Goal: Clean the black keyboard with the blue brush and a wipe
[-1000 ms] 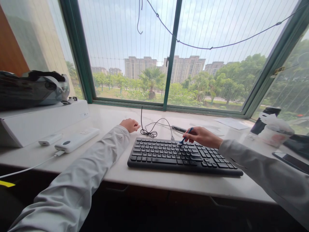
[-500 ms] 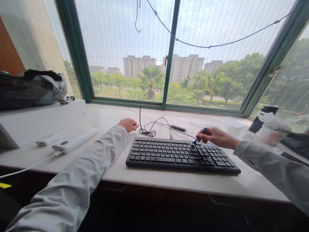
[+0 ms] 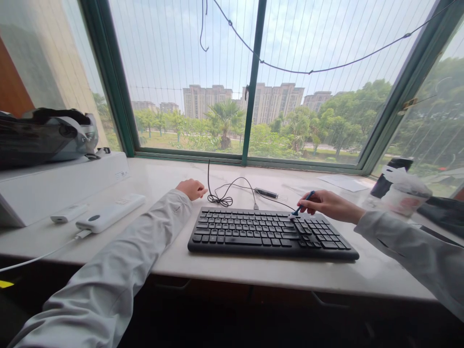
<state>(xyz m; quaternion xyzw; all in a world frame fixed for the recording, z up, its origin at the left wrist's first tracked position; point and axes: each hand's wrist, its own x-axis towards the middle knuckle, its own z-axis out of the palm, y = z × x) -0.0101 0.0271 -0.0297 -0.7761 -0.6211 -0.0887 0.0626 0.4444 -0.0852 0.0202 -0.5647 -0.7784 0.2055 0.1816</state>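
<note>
A black keyboard (image 3: 253,240) lies on the pale stone-look surface in front of me. My right hand (image 3: 321,202) is closed around a slim blue brush (image 3: 306,203), whose pale tip meets the keys at the keyboard's upper right part. On the left, my left hand (image 3: 192,188) rests on the surface with its fingers curled in, and no object shows in it. Just beside it is the coiled black cable (image 3: 221,199), apart from the keyboard's left rear corner. A small black pen-like tool (image 3: 266,193) lies behind the keyboard.
To the left are a white power bank (image 3: 110,212) with a white cable, a smaller white device (image 3: 68,213) and a long white box (image 3: 65,186) bearing a dark bag (image 3: 47,135). At right stand a plastic-wrapped cup (image 3: 404,195) and paper (image 3: 342,182). Windows rise behind.
My right hand and the brush have shifted slightly right along the keyboard's upper part. The left hand stays in place; the view has moved a little.
</note>
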